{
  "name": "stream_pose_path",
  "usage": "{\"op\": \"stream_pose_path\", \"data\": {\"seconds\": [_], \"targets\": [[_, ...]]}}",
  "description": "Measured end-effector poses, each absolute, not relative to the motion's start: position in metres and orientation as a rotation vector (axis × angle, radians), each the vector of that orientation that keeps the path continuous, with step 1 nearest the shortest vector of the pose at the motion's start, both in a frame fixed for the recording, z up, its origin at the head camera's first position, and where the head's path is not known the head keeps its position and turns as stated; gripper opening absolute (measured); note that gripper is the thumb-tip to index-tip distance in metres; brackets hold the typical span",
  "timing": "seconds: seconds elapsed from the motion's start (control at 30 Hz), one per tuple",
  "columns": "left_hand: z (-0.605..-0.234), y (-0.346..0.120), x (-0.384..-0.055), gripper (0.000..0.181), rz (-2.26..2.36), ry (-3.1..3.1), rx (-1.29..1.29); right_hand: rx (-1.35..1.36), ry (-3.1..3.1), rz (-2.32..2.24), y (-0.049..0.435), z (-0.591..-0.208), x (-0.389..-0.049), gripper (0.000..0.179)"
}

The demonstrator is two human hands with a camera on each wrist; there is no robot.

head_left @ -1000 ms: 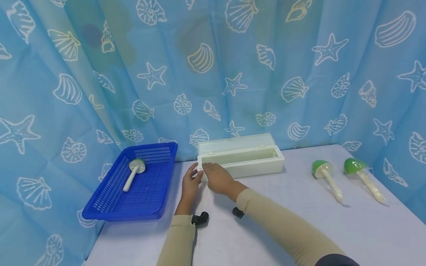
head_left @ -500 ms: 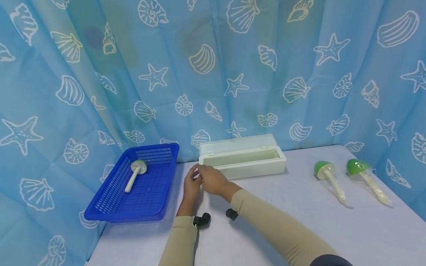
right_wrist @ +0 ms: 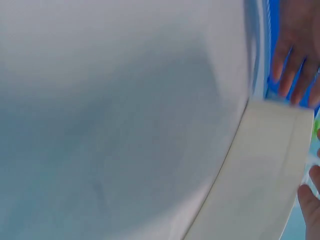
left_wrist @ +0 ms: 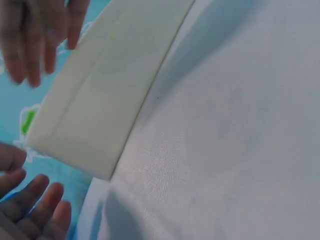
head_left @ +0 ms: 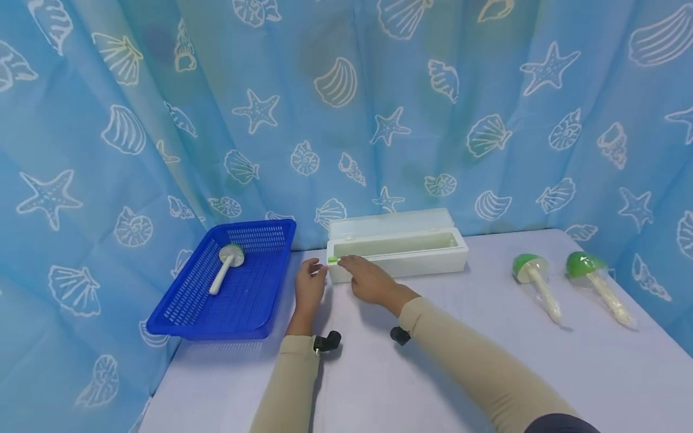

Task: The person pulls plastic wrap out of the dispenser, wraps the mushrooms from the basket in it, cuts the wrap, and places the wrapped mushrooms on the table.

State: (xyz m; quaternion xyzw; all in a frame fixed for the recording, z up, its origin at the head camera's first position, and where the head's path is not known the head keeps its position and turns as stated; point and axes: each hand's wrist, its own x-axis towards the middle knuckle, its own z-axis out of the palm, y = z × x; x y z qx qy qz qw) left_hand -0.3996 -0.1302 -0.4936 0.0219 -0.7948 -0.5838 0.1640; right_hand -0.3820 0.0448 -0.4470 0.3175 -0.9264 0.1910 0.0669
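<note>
A long white box (head_left: 400, 264) stands at the back of the table, its hinged lid (head_left: 390, 224) raised. A small bright green piece (head_left: 332, 259) sits on the rim at the box's left front corner. My left hand (head_left: 310, 290) is beside that corner, fingers loosely bent and thumb toward the box, holding nothing. Over the front wall, just right of the green piece, my right hand (head_left: 373, 280) extends with fairly straight fingers and nothing in its grasp. Both hands, the left (left_wrist: 35, 207) and the right (left_wrist: 42, 37), flank the green piece (left_wrist: 28, 121) in the left wrist view.
On the left, a blue plastic basket (head_left: 271, 300) contains a mushroom-shaped item (head_left: 231, 257) with a green cap and white stem. Two similar mushroom-shaped items, one nearer (head_left: 536, 282) and one farther right (head_left: 595, 282), lie in clear plastic. A shell-print curtain (head_left: 303, 192) hangs behind the table.
My hands were together at the box's left front corner half a second ago. They have since drawn apart, the right one moving right, and the green piece now shows between them.
</note>
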Motion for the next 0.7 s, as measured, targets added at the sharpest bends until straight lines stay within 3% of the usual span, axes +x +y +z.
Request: {"op": "stream_pose_path", "data": {"seconds": [0.27, 0.7], "targets": [[-0.468, -0.138, -0.39, 0.019, -1.347, -2.512, -0.033, 0.857, -2.893, 0.565, 0.111, -0.444, -0.382, 0.037], [-0.379, -0.187, -0.34, 0.019, -0.94, -2.749, -0.251, 0.615, -2.934, 0.508, 0.213, -0.452, -0.369, 0.03]]}}
